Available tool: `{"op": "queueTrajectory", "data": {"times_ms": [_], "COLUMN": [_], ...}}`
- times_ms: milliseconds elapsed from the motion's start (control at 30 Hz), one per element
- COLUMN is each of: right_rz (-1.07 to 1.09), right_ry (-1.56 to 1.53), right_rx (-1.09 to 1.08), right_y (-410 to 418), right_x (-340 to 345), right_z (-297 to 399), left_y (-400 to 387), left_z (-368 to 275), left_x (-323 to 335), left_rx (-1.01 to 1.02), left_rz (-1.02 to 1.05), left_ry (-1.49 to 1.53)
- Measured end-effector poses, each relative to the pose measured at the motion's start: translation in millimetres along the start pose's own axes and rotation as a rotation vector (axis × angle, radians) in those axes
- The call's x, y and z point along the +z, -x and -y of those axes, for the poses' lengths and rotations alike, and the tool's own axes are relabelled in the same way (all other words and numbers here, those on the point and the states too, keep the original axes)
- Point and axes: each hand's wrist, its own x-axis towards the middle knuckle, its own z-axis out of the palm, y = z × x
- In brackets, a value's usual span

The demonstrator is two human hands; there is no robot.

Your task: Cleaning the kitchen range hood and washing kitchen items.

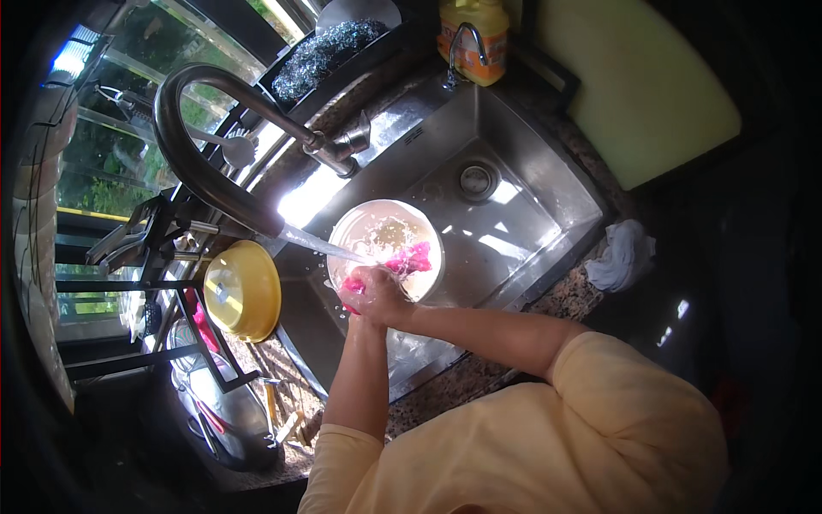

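My two hands are pressed together around a wet pink cloth (414, 258), over a white round basin (347, 225) in the steel sink. My right hand (390, 297) comes in from the right. My left hand (361, 310) comes up from below and is partly covered by the right. Bits of pink show on both sides of the clenched fingers. From the spout of the curved faucet (221, 209), a stream of water (321, 244) falls on the hands and cloth, with splashes around. Foamy water stands in the basin.
The sink (539, 250) has a drain (476, 180) toward its far end. Left of it are a yellow bowl (241, 292), a black rack (135, 360) and a metal pot (237, 417). A white cloth (621, 256) and a cutting board (648, 90) lie right.
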Motion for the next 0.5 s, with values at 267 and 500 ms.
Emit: {"op": "queueTrajectory", "data": {"times_ms": [267,500], "right_rz": [-0.039,-0.194], "right_ry": [-0.423,0.071], "right_rx": [0.336,-0.095], "right_y": [-73.3,-39.3], "right_x": [-52.9,4.5], "right_z": [-82.8,-53.7], "left_y": [-51.5,-11.0], "left_z": [25.7,-25.9], "left_x": [14.2,-15.5], "left_rx": [0.107,0.077], "left_rz": [-0.923,-0.514], "left_ry": [-0.197,-0.181]}}
